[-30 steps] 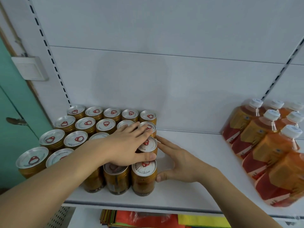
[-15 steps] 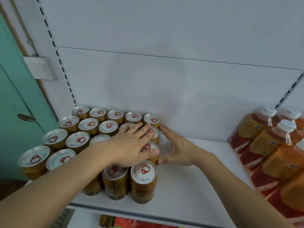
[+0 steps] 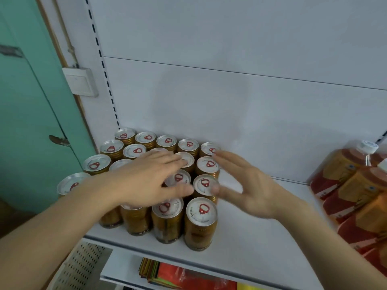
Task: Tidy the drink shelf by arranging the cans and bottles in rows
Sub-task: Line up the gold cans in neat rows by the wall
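Squaring up the can block

The left hand (image 3: pixel 155 181) lies flat and open over the cans (image 3: pixel 201 214) at the shelf's (image 3: pixel 251 237) left, while the right hand (image 3: pixel 247 187), open and just beside their right edge, likely presses the rows straight; bottles (image 3: pixel 351 185) lean far right.

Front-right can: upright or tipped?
Upright. The front-right can stands on the shelf, lid facing up, level with its neighbours. Neither hand touches it.
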Motion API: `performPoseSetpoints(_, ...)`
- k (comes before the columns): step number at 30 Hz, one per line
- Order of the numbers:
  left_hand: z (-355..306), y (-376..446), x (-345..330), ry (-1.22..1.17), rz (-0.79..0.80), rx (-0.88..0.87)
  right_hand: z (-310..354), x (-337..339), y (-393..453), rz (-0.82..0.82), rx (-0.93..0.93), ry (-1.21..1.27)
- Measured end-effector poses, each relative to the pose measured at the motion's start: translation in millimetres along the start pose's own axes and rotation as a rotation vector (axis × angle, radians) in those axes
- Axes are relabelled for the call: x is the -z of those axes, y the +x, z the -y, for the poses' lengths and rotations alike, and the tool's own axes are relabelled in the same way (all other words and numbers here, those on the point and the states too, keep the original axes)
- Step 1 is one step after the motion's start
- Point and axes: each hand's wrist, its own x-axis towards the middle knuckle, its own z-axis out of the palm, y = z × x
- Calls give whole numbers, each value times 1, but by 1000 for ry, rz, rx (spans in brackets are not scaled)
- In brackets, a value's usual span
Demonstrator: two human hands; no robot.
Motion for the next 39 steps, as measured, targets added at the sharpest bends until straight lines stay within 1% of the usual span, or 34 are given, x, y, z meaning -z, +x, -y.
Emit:
performPoseSetpoints(2,18,-26,0,43,37,16,43,-6,-5,106,47,-124)
performPoseSetpoints(4,33,-45,-5,87,57,35,75,-22,-6,192,53,-310)
performPoseSetpoints(7,48,-56,-16,150,70,29,94,-51,0,209,-3,-406)
performPoseSetpoints(11,65,-50,-33,156,38,-45,92,-71,5,182,-101,-508)
performPoseSetpoints(14,72,-44,-40,169,1,-118,89,-74,5,154,-121,-515)
performPoseSetpoints(18,75,-42,-43,180,-29,-171,90,-71,2,167,-148,-554)
performPoseSetpoints(21,86,-52,-38,123,-33,-199,108,-67,0,140,-169,-567)
performPoseSetpoints(24,112,-68,-29,139,-28,-193,141,-77,9,90,-169,-558)
performPoseSetpoints(27,137,-70,-34,165,8,-166,160,-97,31,107,-137,-566)
performPoseSetpoints(29,145,-66,-42,172,21,-176,162,-104,42,130,-163,-568)
performPoseSetpoints(31,147,-62,-49,178,-10,-196,159,-106,48,166,-194,-588)
performPoseSetpoints(37,146,-60,-50,180,-26,-207,151,-108,50,175,-184,-570)
performPoseSetpoints(39,149,-65,-45,125,-62,-188,154,-105,52,170,-196,-537)
